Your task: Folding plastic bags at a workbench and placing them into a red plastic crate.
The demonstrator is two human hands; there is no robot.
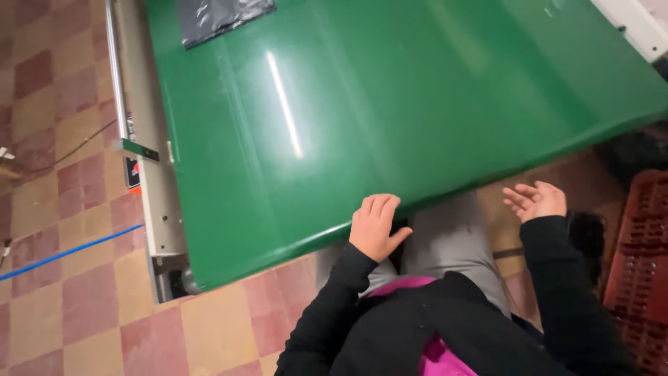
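Grey plastic bag (221, 17) far up green belt (390, 104), hands empty.

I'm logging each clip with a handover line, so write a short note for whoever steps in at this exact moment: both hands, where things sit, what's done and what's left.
Left hand: empty, fingers resting on the near edge of the green conveyor belt.
Right hand: empty, open, palm up, in the air just off the belt's near edge, touching nothing.
Things: a dark plastic bag lies flat at the far end of the belt, well beyond both hands. A red plastic crate stands on the floor at the person's right.
Done: nothing visibly moved or picked up.
Left: the bag has not been handled; neither hand holds anything.
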